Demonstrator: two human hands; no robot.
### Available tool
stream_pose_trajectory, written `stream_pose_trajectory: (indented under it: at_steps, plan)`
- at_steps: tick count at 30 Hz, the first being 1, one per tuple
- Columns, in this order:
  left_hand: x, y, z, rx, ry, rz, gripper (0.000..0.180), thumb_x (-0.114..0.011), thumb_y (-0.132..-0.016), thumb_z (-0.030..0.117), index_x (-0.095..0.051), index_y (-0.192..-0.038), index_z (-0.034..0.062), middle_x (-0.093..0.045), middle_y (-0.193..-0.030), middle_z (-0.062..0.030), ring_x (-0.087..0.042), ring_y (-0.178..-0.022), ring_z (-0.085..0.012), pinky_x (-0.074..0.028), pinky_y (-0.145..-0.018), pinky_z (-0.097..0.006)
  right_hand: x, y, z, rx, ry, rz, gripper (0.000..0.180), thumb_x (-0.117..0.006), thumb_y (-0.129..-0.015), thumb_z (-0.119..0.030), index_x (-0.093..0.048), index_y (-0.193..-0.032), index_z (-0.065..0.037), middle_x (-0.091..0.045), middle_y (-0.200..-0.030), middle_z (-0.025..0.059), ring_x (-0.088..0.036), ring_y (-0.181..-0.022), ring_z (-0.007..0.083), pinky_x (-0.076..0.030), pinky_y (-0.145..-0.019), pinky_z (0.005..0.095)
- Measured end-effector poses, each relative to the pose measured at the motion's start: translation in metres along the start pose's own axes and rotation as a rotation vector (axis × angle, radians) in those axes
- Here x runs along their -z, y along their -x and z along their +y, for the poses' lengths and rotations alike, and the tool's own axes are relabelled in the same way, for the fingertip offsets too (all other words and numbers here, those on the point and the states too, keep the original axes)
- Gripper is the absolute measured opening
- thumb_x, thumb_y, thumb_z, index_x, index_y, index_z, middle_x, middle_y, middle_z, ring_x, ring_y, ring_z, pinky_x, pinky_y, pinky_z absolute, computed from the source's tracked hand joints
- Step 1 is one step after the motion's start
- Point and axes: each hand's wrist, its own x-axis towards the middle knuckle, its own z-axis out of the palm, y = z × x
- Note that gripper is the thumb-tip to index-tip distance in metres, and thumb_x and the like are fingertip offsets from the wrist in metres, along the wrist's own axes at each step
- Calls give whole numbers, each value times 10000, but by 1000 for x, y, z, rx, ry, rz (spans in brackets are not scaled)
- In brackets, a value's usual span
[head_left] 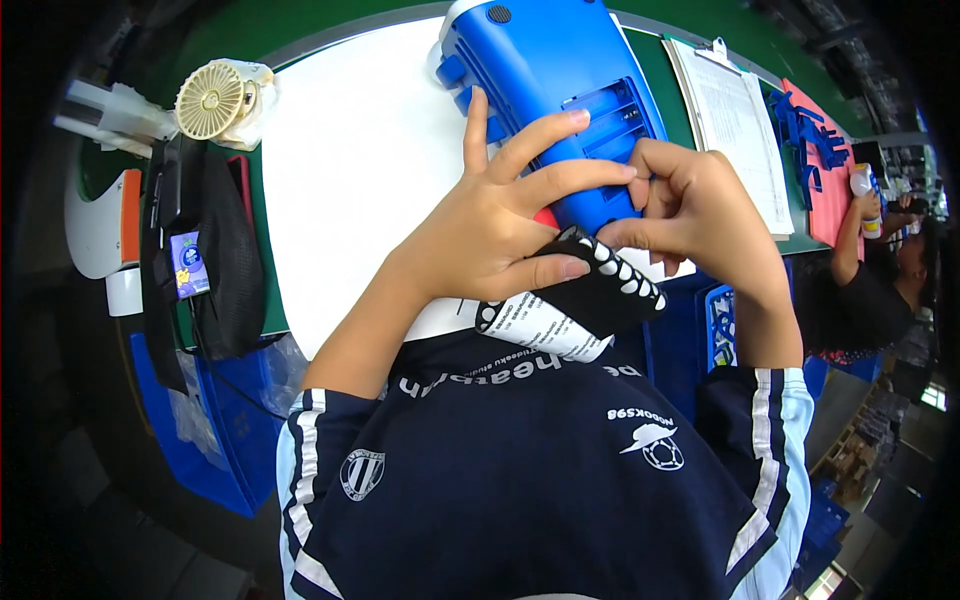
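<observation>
A blue plastic device (545,60) lies on the white sheet, with an open recessed compartment (620,115) facing up. My left hand (490,225) reaches across it, its longer fingers spread over the casing. Under its thumb is a bent strip (600,290), black with rows of white rounded shapes on one side and white with print on the other. This strip hangs over the table's front edge, against my shirt. My right hand (690,205) is closed at the device's near right end, thumb and index finger by the casing. Whatever is between those fingertips is hidden.
A cream fan (213,100) and a black bag (235,250) stand at the left. Blue bins (215,430) sit below the table edge. At the right are a clipboard (735,130) and blue parts (810,130) on a pink sheet (830,205). A co-worker (870,290) holds a white bottle.
</observation>
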Motion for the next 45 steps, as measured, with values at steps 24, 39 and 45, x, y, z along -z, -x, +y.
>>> stream_pose_trajectory:
  at_steps: [24, 39, 45]
  plan:
    - [-4, 7, 6, 84, 296, 61, 300, -604, -722, 354, -646, -568, 99, -478, -1198, 121, -253, -1252, -173, 172, -940, -605, 5, -122, -11, 487, 276, 391, 783, -559, -633, -666, -575, -1024, 13, -559, -1027, 209, -597, -807, 369, -517, -626, 378]
    - [12, 8, 14, 35, 325, 1, 419, -469, -831, 352, -611, -586, 43, -449, -1228, 43, -223, -1267, -222, 121, -953, -619, 11, -21, 181, -273, -1312, -529, 728, -247, -842, -608, -475, -1155, 9, -593, -1006, 168, -610, -874, 221, -534, -642, 296]
    - [13, 13, 24, 49, 279, 89, 460, -426, -854, 364, -582, -555, 51, -475, -1175, 20, -253, -1244, -233, 114, -975, -590, -48, -16, 80, -471, -1559, -191, 631, -286, -877, -500, -321, -1257, 3, -513, -1126, 213, -603, -879, 315, -558, -622, 385]
